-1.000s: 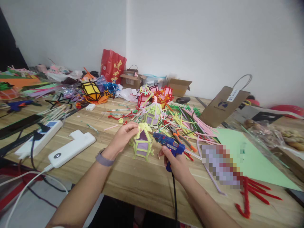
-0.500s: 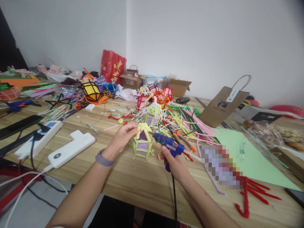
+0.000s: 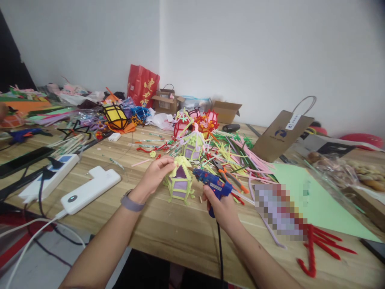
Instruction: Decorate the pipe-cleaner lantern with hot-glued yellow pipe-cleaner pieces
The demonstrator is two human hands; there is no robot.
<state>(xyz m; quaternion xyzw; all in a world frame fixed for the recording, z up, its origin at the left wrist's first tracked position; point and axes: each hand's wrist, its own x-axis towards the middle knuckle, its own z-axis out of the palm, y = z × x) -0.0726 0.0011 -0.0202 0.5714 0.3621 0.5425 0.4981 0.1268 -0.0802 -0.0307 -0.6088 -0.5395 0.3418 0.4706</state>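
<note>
A small lantern (image 3: 179,185) of yellow-green pipe cleaners with purple panels stands upright on the wooden table in front of me. My left hand (image 3: 158,170) pinches the upper left of its roof between thumb and fingertips. Wrapped round the handle of a blue hot glue gun (image 3: 212,182) is my right hand (image 3: 221,204). The gun's nozzle points left and is at the right side of the lantern's roof; whether it touches is too small to tell. Just behind stands a similar lantern (image 3: 193,147) with a pink top.
Pliers with orange handles (image 3: 230,176) and loose pipe cleaners (image 3: 237,150) lie to the right. At left are a power strip (image 3: 49,176) and a white power bank (image 3: 90,190) with cables. A brown paper bag (image 3: 281,134) and green sheet (image 3: 313,196) occupy the right side.
The glue gun has shifted very slightly to the left. Part of something dark, perhaps a hand, now shows at the far left edge. My left hand keeps its place on the lantern.
</note>
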